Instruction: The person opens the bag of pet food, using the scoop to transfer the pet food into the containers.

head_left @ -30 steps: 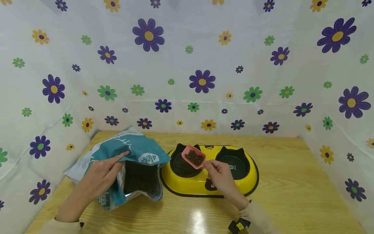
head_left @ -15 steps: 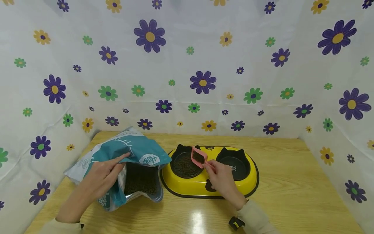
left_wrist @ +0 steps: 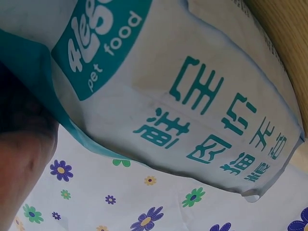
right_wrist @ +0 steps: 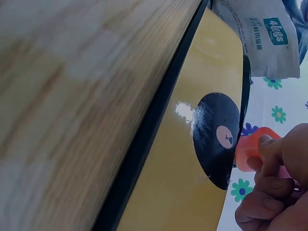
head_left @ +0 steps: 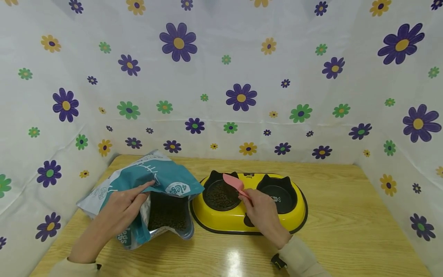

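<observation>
My right hand (head_left: 263,213) holds the handle of a pink scoop (head_left: 233,182), also seen in the right wrist view as a pink scoop (right_wrist: 249,150). Its cup is tipped over, back outward, above the left black bowl, where brown pet food (head_left: 219,197) lies. The bowl sits in a yellow double feeder (head_left: 218,221). On the left, my left hand (head_left: 119,209) grips the mouth of a teal and white pet food bag (head_left: 176,173), index finger along the upper flap. Dark kibble shows inside the open bag. The left wrist view shows the bag's printed side (left_wrist: 192,120).
The feeder's right black bowl (head_left: 277,196), with a fishbone print, shows its bare bottom. Everything stands on a wooden table (head_left: 346,215). A flower-printed white cloth (head_left: 207,77) encloses the back and sides.
The scoop, level and full of kibble a second ago, has been turned over above the left bowl. More kibble now shows in that bowl. My left hand and the bag stay put.
</observation>
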`<act>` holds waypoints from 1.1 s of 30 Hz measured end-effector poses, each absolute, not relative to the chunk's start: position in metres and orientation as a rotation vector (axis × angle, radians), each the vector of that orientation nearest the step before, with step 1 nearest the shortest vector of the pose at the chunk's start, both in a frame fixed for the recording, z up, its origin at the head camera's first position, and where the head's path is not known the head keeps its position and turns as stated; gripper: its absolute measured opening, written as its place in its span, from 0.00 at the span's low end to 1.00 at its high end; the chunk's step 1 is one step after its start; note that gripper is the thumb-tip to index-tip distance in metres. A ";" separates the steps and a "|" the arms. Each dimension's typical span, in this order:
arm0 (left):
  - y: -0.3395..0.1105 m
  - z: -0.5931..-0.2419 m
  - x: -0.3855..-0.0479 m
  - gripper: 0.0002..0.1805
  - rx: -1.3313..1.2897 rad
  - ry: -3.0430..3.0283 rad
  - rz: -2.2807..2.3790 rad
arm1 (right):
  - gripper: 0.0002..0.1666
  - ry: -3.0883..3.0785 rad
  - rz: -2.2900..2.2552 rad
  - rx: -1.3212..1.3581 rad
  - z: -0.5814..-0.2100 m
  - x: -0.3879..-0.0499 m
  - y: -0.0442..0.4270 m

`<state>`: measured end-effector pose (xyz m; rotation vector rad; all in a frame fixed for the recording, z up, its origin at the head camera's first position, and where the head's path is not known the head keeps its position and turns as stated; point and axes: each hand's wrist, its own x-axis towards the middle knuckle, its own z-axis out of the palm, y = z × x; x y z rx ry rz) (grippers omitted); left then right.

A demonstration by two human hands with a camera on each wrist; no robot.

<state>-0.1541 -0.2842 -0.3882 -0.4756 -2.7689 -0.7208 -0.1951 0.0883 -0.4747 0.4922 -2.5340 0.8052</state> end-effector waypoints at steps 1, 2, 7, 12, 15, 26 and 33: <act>-0.284 -0.388 -0.154 0.21 -0.476 -2.768 -0.722 | 0.07 -2.528 0.785 0.495 -0.474 -0.195 0.088; -0.284 -0.388 -0.154 0.21 -0.475 -2.767 -0.720 | 0.07 -2.523 0.771 0.497 -0.474 -0.195 0.088; -0.284 -0.388 -0.155 0.21 -0.481 -2.756 -0.707 | 0.07 -2.500 0.742 0.513 -0.474 -0.196 0.090; -0.284 -0.388 -0.156 0.21 -0.483 -2.752 -0.713 | 0.07 -2.497 0.770 0.509 -0.473 -0.195 0.090; -0.283 -0.387 -0.155 0.21 -0.487 -2.749 -0.721 | 0.06 -2.516 0.968 0.491 -0.469 -0.193 0.091; -0.284 -0.387 -0.155 0.21 -0.489 -2.743 -0.722 | 0.12 -2.325 1.763 1.006 -0.456 -0.173 0.089; -0.284 -0.388 -0.155 0.20 -0.498 -2.728 -0.707 | 0.13 -2.417 1.675 1.202 -0.450 -0.156 0.067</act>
